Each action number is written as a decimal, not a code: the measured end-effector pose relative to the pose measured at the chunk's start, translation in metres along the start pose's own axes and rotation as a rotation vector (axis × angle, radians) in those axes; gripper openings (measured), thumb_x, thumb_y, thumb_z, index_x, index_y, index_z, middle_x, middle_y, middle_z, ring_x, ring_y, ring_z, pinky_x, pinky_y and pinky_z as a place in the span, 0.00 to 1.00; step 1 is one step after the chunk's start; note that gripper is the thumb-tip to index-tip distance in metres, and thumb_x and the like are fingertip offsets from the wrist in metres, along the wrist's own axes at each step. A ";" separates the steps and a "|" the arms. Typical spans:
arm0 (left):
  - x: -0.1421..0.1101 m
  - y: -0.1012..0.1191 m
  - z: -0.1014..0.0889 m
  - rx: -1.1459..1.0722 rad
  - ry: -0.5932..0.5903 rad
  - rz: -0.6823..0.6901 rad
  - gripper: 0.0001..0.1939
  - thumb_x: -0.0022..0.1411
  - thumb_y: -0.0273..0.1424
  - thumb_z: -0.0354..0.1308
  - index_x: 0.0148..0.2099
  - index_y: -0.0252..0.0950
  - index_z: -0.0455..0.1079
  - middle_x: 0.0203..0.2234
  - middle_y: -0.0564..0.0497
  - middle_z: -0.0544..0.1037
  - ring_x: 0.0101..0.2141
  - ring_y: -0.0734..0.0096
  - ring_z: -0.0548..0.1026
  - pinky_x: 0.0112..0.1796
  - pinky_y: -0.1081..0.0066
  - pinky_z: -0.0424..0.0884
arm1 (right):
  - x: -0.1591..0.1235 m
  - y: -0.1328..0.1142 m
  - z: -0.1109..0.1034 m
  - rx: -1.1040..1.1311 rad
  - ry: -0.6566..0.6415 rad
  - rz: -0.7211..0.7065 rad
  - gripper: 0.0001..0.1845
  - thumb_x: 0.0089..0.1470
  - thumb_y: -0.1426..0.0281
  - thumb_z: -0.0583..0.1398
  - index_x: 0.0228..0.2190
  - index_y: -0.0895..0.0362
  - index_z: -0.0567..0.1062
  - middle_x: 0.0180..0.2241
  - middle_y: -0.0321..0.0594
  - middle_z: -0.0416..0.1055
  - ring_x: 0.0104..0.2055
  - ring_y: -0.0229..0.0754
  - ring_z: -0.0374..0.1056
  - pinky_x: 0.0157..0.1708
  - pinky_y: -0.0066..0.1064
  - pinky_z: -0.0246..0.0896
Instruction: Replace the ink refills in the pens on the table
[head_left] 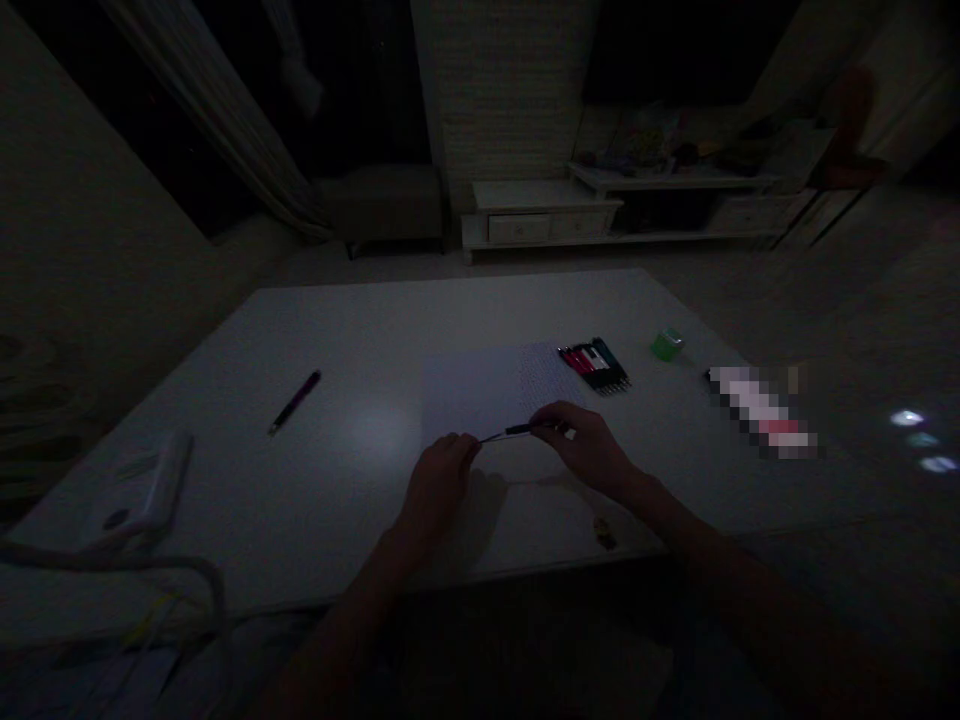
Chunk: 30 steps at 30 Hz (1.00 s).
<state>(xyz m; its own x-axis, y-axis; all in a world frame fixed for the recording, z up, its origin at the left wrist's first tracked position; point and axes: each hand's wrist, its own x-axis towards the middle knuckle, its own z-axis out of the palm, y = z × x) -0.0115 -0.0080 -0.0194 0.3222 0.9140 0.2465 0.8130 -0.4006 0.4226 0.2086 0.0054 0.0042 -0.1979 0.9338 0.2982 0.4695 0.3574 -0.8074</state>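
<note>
My left hand (441, 478) is closed, its fingertips pinching the thin end of a slim dark pen (517, 430). The pen's thicker black barrel is held in my closed right hand (577, 440). Between the hands the pen is nearly level, just above the table by the near edge of an open notebook or paper sheet (472, 390). Rows of handwriting cover the paper's right part. In the dim light I cannot tell whether the thin part is a refill pulled from the barrel.
A row of pens (594, 366) lies right of the paper, near a small green container (667, 345). A purple-black pen (295, 402) and a white box-like device (142, 485) are at left. A blurred-out item (761, 412) lies right; a small brown object (603, 533) sits near the front edge.
</note>
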 end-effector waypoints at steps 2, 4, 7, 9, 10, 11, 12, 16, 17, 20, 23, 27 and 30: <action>0.000 0.001 0.002 0.019 -0.010 0.007 0.09 0.65 0.30 0.44 0.37 0.37 0.65 0.31 0.51 0.71 0.33 0.70 0.69 0.35 0.71 0.64 | -0.001 0.001 0.002 0.009 -0.004 -0.017 0.07 0.50 0.67 0.58 0.32 0.56 0.74 0.30 0.39 0.72 0.31 0.37 0.66 0.32 0.30 0.61; 0.000 0.002 0.005 0.030 -0.007 0.030 0.09 0.65 0.31 0.45 0.37 0.37 0.65 0.31 0.51 0.71 0.33 0.69 0.69 0.35 0.70 0.65 | -0.002 0.001 0.005 0.016 -0.007 -0.039 0.07 0.50 0.67 0.59 0.32 0.56 0.74 0.30 0.38 0.72 0.31 0.36 0.66 0.32 0.29 0.61; -0.001 0.002 0.015 0.005 0.010 0.103 0.06 0.63 0.30 0.49 0.42 0.38 0.65 0.34 0.50 0.73 0.36 0.68 0.70 0.37 0.69 0.66 | -0.004 0.001 0.009 0.014 -0.026 -0.072 0.06 0.49 0.68 0.60 0.32 0.56 0.75 0.29 0.38 0.72 0.29 0.36 0.66 0.30 0.28 0.61; -0.002 0.004 0.020 -0.016 0.027 0.147 0.09 0.62 0.28 0.51 0.45 0.37 0.63 0.37 0.49 0.73 0.38 0.67 0.71 0.39 0.67 0.66 | -0.006 0.000 0.012 0.003 -0.055 -0.090 0.06 0.49 0.69 0.60 0.31 0.56 0.75 0.29 0.38 0.72 0.28 0.36 0.66 0.29 0.28 0.60; -0.002 0.005 0.022 -0.023 0.034 0.156 0.10 0.62 0.28 0.51 0.46 0.37 0.62 0.38 0.48 0.73 0.38 0.66 0.71 0.39 0.67 0.66 | -0.007 -0.001 0.013 0.000 -0.066 -0.096 0.06 0.49 0.69 0.60 0.31 0.57 0.75 0.28 0.39 0.72 0.29 0.36 0.66 0.29 0.28 0.60; -0.003 0.005 0.023 -0.028 0.038 0.158 0.10 0.62 0.28 0.51 0.46 0.36 0.62 0.38 0.48 0.73 0.38 0.66 0.71 0.39 0.67 0.67 | -0.008 -0.002 0.015 0.000 -0.073 -0.101 0.06 0.49 0.69 0.60 0.31 0.57 0.75 0.29 0.39 0.72 0.29 0.36 0.66 0.29 0.28 0.60; -0.003 0.006 0.023 -0.032 0.041 0.154 0.10 0.62 0.27 0.51 0.46 0.36 0.62 0.38 0.48 0.73 0.38 0.66 0.71 0.39 0.67 0.67 | -0.009 -0.003 0.016 0.004 -0.077 -0.103 0.06 0.50 0.69 0.60 0.32 0.57 0.75 0.29 0.39 0.73 0.30 0.36 0.67 0.29 0.27 0.60; -0.005 0.007 0.022 -0.022 0.037 0.157 0.07 0.63 0.29 0.50 0.44 0.36 0.63 0.34 0.50 0.74 0.35 0.66 0.72 0.36 0.67 0.68 | -0.012 -0.006 0.019 0.018 -0.069 -0.062 0.07 0.50 0.68 0.60 0.32 0.57 0.76 0.30 0.40 0.73 0.30 0.36 0.67 0.30 0.27 0.60; -0.006 0.006 0.021 -0.014 0.045 0.170 0.07 0.63 0.29 0.50 0.43 0.36 0.63 0.34 0.50 0.74 0.34 0.66 0.72 0.36 0.67 0.68 | -0.012 -0.006 0.020 0.018 -0.066 -0.038 0.07 0.50 0.68 0.60 0.31 0.57 0.76 0.29 0.39 0.74 0.29 0.36 0.67 0.30 0.27 0.60; -0.007 0.005 0.022 -0.002 0.090 0.216 0.08 0.63 0.31 0.49 0.45 0.36 0.63 0.35 0.49 0.74 0.35 0.66 0.72 0.36 0.66 0.68 | -0.012 -0.008 0.020 0.030 -0.080 0.053 0.09 0.50 0.66 0.59 0.31 0.57 0.77 0.27 0.39 0.74 0.27 0.36 0.67 0.29 0.27 0.59; -0.008 0.006 0.022 0.001 0.141 0.256 0.10 0.64 0.31 0.47 0.46 0.35 0.62 0.36 0.48 0.74 0.36 0.67 0.71 0.36 0.66 0.68 | -0.011 -0.010 0.020 0.051 -0.129 0.139 0.12 0.51 0.62 0.58 0.29 0.58 0.76 0.22 0.37 0.72 0.24 0.35 0.66 0.26 0.25 0.57; -0.008 0.008 0.019 0.054 0.143 0.320 0.10 0.65 0.32 0.46 0.47 0.35 0.61 0.35 0.48 0.74 0.35 0.67 0.72 0.36 0.66 0.68 | -0.010 -0.010 0.019 0.023 -0.159 0.210 0.20 0.52 0.57 0.55 0.22 0.60 0.75 0.16 0.36 0.68 0.20 0.34 0.62 0.21 0.24 0.53; -0.008 0.011 0.016 0.101 0.129 0.363 0.10 0.65 0.30 0.46 0.47 0.34 0.62 0.35 0.46 0.74 0.36 0.66 0.72 0.37 0.66 0.68 | -0.011 -0.009 0.021 0.019 -0.174 0.236 0.24 0.54 0.55 0.52 0.19 0.60 0.73 0.14 0.35 0.65 0.18 0.33 0.60 0.20 0.24 0.50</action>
<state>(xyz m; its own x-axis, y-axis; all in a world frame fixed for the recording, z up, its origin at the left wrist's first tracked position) 0.0024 -0.0185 -0.0304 0.5394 0.6959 0.4742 0.7030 -0.6821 0.2013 0.1888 -0.0083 -0.0026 -0.2306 0.9730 0.0107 0.5040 0.1288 -0.8540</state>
